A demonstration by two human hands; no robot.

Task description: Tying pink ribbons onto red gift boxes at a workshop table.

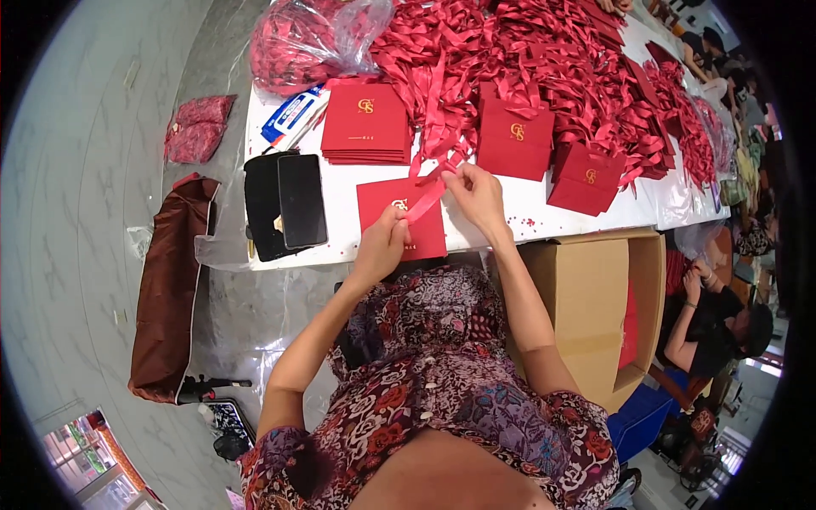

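**Ribbon going onto a red envelope**

A phone (pixel 302 201) lay off to the left on the desk (pixel 340 246), out of the way. The left hand (pixel 380 246) pinned the red envelope (pixel 401 217) flat at the desk's near edge, likely to steady it, while the right hand (pixel 478 197) pinched a red ribbon (pixel 427 198) taut across it. Envelope stacks (pixel 365 123) and loose ribbons (pixel 544 59) sat within reach behind.

The flat envelope (pixel 401 217) lies on the table (pixel 527 212) at its near edge. The left hand (pixel 381 242) rests on the envelope's near left part; the right hand (pixel 478 197) is just right of it, and a ribbon (pixel 427 197) runs between the two hands across the envelope. Left of the envelope lies a phone (pixel 302 200) on a pouch (pixel 263 208). Behind the envelope sits a stack of envelopes (pixel 365 123), with a ribbon heap (pixel 544 59) behind and to the right. An open carton (pixel 595 306) stands right of the envelope, below the table edge
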